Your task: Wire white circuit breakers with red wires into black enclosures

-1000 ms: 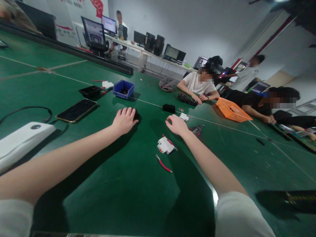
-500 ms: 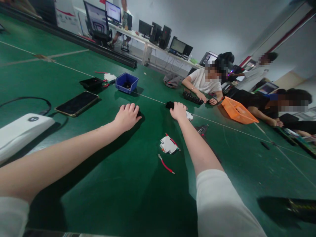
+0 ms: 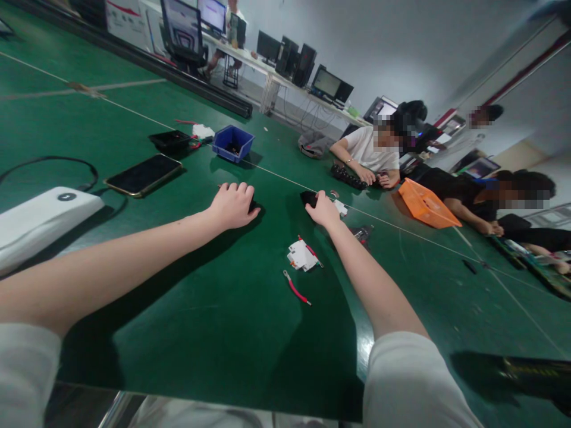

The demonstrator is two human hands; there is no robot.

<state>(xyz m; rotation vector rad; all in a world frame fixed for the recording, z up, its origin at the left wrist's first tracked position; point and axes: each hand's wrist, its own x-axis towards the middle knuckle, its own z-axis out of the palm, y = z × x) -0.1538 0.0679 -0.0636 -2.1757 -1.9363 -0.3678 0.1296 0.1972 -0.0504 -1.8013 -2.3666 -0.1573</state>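
My left hand point(image 3: 234, 206) lies palm down on the green table point(image 3: 191, 333), fingers curled over a small dark object mostly hidden beneath it. To its right, my right hand point(image 3: 325, 210) is closed on a black object point(image 3: 307, 198) that sticks out on its left side; its kind cannot be made out. Closer to me, between the forearms, lies a flat white piece like a circuit breaker point(image 3: 303, 255), with a short red wire along it. Just below that is a loose red wire point(image 3: 297, 289) with a ring terminal at one end.
At the left are a white device point(image 3: 49, 223) with a cable, a phone point(image 3: 143, 175), a black tray point(image 3: 169, 140) and a blue bin point(image 3: 232, 144). Beyond my right hand lie another white piece point(image 3: 340, 207) and an orange bin point(image 3: 428, 203). Other people sit across the table.
The view has shifted slightly. My right hand has drawn a little towards me, and more of the black object shows beside it. My left hand keeps its place.
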